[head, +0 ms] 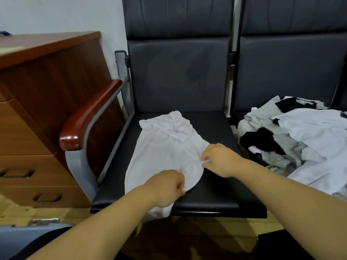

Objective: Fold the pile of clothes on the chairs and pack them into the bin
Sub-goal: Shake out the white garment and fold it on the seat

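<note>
White hooded garment [169, 147] lies spread on the black chair seat [216, 194] in front of us. Its hood is bunched toward the backrest, and its near end spills over the seat's front edge under the left wrist. We see both hands at the garment's near right side. The left hand [165, 188] sits on the cloth close to the front edge, its fingers [180, 186] curled in and pinching a fold of the white fabric against the thumb. The right hand [219, 160] is a little farther back along the same edge, apart from the left. Its fingers [206, 160] are closed on a small tuft of cloth that pokes out white between them. Between the two hands the fabric is drawn into a curved ridge, while the rest of it lies fairly flat on the seat. Both forearms reach in bare from the bottom of the view. On the neighbouring chair [293, 72] to the right we find the pile of clothes [300, 132], a loose heap of white, grey and black pieces, well apart from the garment and untouched by either hand. To the left of the seat stands a reddish wooden armrest [88, 115] on a grey metal frame. Beyond it is a brown wooden drawer cabinet [37, 109]. A blue-grey shape [28, 231] shows at the lower left edge, but we cannot tell what it is.
</note>
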`<state>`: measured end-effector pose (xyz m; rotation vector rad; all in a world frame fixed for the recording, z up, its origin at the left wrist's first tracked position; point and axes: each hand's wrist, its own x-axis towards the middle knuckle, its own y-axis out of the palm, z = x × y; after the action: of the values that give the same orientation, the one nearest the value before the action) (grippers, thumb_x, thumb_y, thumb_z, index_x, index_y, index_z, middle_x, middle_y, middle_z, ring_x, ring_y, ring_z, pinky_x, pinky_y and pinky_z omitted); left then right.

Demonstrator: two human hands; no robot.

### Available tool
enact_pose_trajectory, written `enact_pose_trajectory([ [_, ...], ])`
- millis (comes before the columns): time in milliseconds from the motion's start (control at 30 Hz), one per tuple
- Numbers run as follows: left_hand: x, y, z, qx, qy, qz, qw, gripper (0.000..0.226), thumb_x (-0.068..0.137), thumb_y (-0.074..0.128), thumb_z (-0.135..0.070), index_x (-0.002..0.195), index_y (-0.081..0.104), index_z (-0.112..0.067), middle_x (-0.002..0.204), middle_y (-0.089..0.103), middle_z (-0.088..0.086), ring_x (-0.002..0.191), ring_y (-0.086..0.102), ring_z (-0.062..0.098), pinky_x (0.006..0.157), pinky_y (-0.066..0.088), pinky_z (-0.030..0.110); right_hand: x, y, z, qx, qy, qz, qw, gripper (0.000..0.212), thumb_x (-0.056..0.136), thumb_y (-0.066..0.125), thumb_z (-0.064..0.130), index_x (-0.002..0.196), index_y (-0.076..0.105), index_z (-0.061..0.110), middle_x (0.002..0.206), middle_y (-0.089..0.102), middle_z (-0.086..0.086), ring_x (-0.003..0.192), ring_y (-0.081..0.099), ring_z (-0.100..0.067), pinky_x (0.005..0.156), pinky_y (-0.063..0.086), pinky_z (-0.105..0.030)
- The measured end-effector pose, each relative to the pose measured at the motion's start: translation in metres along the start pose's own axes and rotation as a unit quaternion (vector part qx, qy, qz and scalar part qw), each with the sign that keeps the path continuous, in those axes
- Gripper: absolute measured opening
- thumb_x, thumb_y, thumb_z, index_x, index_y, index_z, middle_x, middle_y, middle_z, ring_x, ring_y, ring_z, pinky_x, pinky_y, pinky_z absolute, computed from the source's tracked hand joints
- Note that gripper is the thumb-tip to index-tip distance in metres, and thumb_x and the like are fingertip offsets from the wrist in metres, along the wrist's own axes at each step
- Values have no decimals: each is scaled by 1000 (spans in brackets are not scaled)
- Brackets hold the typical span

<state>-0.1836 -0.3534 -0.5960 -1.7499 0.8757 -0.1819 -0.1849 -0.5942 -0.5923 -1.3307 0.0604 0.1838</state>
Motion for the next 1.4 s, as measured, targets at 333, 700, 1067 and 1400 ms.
enact_pose_trajectory([
  [333,-5,-53,35,-485,-149,-193,840,23,103,54,-16,81,59,-22,80,49,8,77,43,25,66,36,35,-16,-40,5,495,66,-90,862,10,97,62,13,98,72,10,105,74,-16,105,69,-38,100,55,-49],
  [700,-38,-99,17,-315,-24,-197,928,13,85,82,-24,94,73,-22,97,74,-5,92,68,13,83,53,27,-35,-71,27,304,-21,-66,950,8,85,79,33,92,78,36,101,73,16,98,69,-6,95,57,-38],
  [1067,-65,-203,-19,-39,-4,-304,952,20,103,58,-29,92,72,-20,88,68,-6,86,62,15,73,45,25,-42,-192,54,395,16,-171,903,11,93,73,23,90,84,22,96,79,3,102,73,-23,97,59,-43],
  [1400,-100,-281,-74,-178,-8,-369,912,30,107,44,-36,111,66,-16,111,67,6,108,62,28,103,48,44,-80,-275,99,454,-13,-226,862,22,96,59,12,81,75,16,90,71,-4,85,63,-20,94,60,-47],
])
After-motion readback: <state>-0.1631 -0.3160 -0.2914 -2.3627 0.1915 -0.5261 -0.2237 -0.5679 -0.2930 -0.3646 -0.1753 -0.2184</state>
